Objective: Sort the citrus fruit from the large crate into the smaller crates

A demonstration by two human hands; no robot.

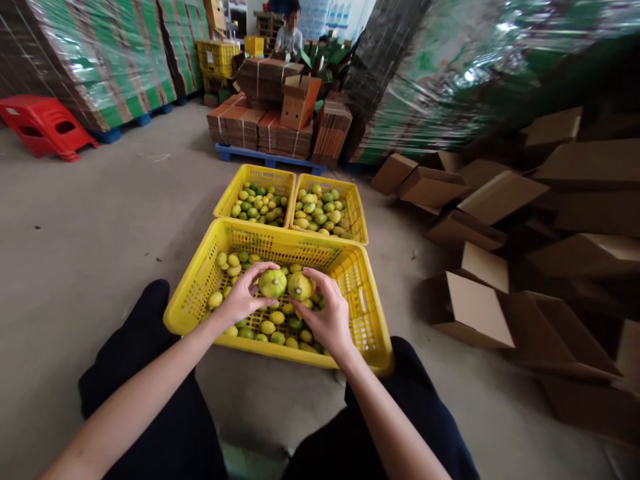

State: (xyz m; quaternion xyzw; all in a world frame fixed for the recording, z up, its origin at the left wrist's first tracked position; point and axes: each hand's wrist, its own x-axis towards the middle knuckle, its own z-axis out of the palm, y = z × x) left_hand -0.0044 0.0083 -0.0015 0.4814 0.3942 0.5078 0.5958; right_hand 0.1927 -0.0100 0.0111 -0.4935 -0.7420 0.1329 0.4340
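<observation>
Your left hand [245, 297] has thumb and fingers closed around a green-yellow lemon [273, 283]; your right hand [327, 310] grips a yellow lemon [300, 287] the same way. Both fruits sit side by side, stem ends facing you — touching or just apart, can't tell. They're held up over the near yellow crate [356, 280], between your knees, with loose lemons [267, 327] scattered on its slotted bottom. Two more crates of lemons stand just beyond: far-left crate [227, 200], far-right crate [357, 213]. Farther off, a blue pallet [270, 159] carries strapped cardboard bundles [240, 127]; another person [289, 40] is behind. Open cardboard boxes [475, 310] piled on your right — red stool [45, 123] far left, beside film-wrapped stacks [110, 60].
</observation>
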